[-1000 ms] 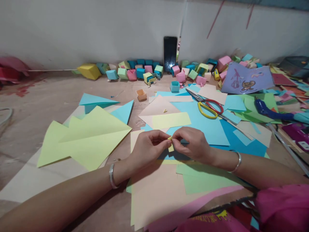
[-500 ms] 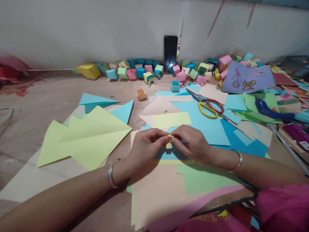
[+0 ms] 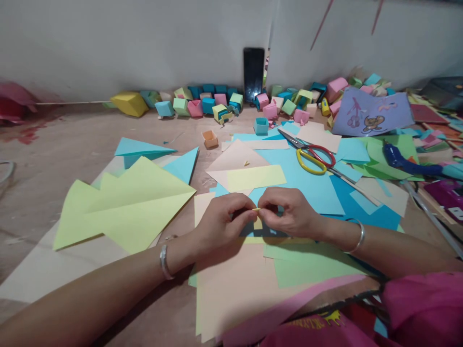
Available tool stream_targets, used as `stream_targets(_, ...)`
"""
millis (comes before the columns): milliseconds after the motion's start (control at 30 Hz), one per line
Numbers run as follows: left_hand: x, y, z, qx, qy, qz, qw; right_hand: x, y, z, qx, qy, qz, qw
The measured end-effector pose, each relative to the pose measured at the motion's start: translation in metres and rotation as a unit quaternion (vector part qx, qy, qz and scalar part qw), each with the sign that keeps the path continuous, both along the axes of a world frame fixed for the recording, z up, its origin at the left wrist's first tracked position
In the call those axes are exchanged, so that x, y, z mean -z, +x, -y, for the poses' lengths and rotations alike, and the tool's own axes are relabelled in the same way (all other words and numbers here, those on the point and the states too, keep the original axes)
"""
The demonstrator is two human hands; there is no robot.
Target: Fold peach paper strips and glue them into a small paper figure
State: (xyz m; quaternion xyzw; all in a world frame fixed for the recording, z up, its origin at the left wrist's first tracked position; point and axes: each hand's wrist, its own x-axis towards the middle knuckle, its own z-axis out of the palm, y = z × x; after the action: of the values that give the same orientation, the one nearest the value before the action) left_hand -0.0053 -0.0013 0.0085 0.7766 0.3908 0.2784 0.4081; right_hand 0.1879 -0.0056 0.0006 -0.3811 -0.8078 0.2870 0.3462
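Between my two hands, low over the stacked paper, is a small piece of yellow paper [image 3: 257, 223]. My left hand [image 3: 226, 217] pinches its left end between thumb and fingertips. From the other side my right hand [image 3: 289, 212] grips it the same way, so the fingertips nearly meet. Part of the small piece hangs below the fingers, and its folds are too small to make out. Just beyond the hands lies a yellow paper strip [image 3: 256, 178] on a peach sheet [image 3: 237, 158], with a tiny yellow scrap [image 3: 246, 163] near it.
Scissors [image 3: 311, 160] with red and yellow handles lie on blue sheets to the right, near a blue glue gun [image 3: 401, 161]. Folded yellow-green paper [image 3: 137, 207] spreads on the left. Several small paper boxes [image 3: 208, 105] and a phone [image 3: 253, 74] line the wall.
Both hands have shifted slightly, fingers now closer together on the yellow piece, which is turned so that its top edge shows flat. The camera view has moved a little.
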Motion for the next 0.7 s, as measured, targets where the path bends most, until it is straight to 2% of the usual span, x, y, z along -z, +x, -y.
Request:
stream_targets(100, -0.005, -0.001, -0.003, 0.032, -0.114, 0.036, 0.992, 0.0, 0.002, -0.005, -0.046, -0.19, -0.073, 0.978)
stream_targets(167, -0.007, -0.001, -0.005, 0.042, -0.171, 0.05, 0.983, 0.0, 0.004, -0.008, -0.076, -0.263, -0.087, 0.958)
stream_targets(233, -0.007, -0.001, -0.006, 0.034, -0.18, 0.043, 0.982, 0.0, 0.006, -0.01, -0.089, -0.256, -0.062, 0.961)
stream_targets(300, -0.005, -0.001, -0.006, 0.022, -0.162, 0.025, 0.986, -0.001, 0.007, -0.011, -0.098, -0.209, -0.022, 0.973)
stream_targets(400, -0.003, -0.001, -0.005, 0.036, -0.154, 0.021, 0.987, -0.004, 0.008, -0.008, -0.106, -0.178, 0.01, 0.978)
stream_targets(567, -0.007, -0.002, -0.004, 0.088, -0.198, 0.059, 0.974, -0.008, 0.007, -0.001, -0.107, -0.245, -0.053, 0.962)
stream_targets(700, -0.015, -0.001, -0.004, 0.104, -0.186, 0.054, 0.976, -0.005, 0.006, 0.002, -0.118, -0.343, -0.133, 0.922)
